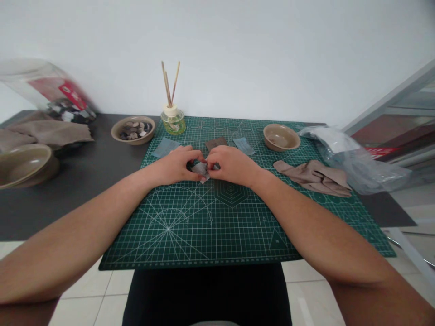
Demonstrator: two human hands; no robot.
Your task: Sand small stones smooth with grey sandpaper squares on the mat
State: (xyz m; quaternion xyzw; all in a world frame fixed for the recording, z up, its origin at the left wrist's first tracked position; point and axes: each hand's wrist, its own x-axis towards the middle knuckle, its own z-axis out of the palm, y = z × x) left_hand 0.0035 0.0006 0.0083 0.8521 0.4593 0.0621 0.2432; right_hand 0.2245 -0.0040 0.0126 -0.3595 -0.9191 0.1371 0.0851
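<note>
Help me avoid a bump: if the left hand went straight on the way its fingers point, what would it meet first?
Most likely the right hand: its fingertips sit right beside those of the left hand, at the small grey piece. Whether they touch is unclear.

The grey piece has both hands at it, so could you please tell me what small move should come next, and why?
Perhaps ease the right hand slightly aside: it seems to cover part of the grey piece, hiding its edge from view, and the left hand is close enough to steady it.
</note>
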